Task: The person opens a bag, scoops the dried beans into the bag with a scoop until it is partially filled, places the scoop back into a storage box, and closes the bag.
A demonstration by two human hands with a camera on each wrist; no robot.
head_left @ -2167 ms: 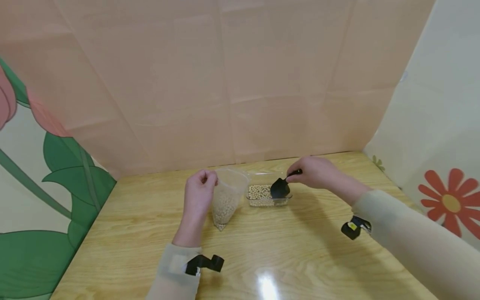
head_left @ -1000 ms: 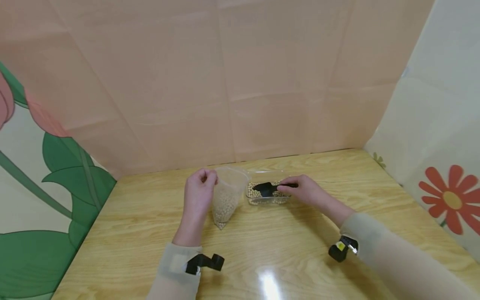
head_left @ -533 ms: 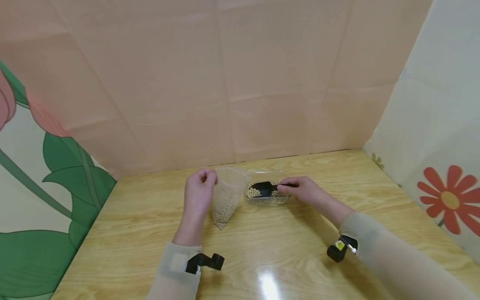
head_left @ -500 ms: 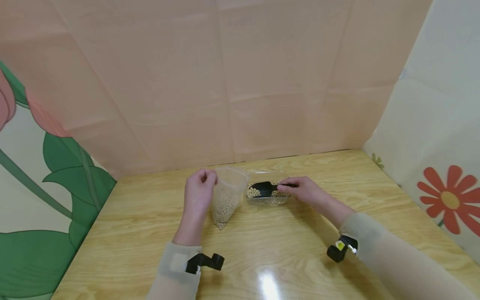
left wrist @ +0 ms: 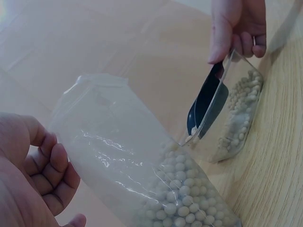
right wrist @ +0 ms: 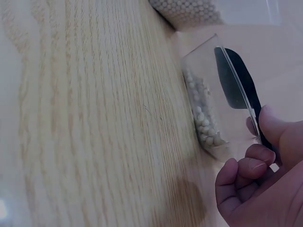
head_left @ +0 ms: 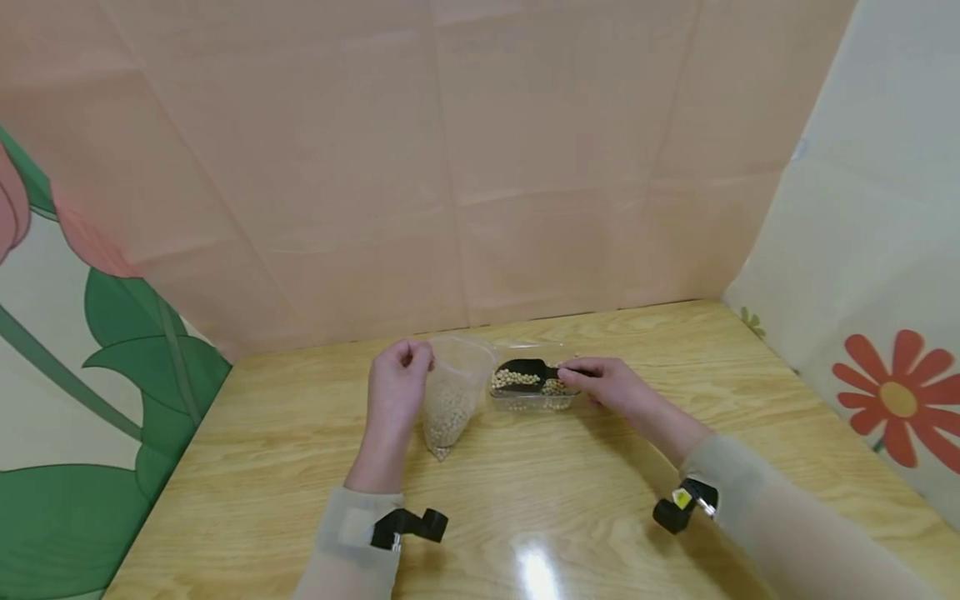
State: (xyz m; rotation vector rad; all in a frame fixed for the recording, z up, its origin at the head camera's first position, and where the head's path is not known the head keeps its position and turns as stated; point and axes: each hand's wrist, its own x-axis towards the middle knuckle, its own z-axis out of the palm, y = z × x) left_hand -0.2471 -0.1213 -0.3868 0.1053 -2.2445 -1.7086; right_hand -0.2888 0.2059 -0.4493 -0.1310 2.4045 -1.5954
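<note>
My left hand (head_left: 397,379) pinches the upper edge of a clear plastic bag (head_left: 452,392), which stands open-mouthed on the table, its lower part full of round, pale beans (left wrist: 184,198). To its right sits a clear rectangular plastic box (head_left: 534,402) with more of the same beans (right wrist: 206,125). My right hand (head_left: 611,385) grips the handle of a black scoop (head_left: 528,367) at the box's right end. The scoop's blade lies level at the box's rim, with a row of beans in it. In the right wrist view, the box wall stands in front of part of the blade.
A wood-grain table (head_left: 540,492) carries the bag and box. Behind it hangs a pinkish sheet (head_left: 465,183). On the right is a white wall with a red flower (head_left: 896,398); green painted leaves (head_left: 150,358) are at the left.
The scoop was tilted blade-down in the box, then flattened and pushed left into the beans; now it has risen a little with beans in it. My left hand and the bag stay put.
</note>
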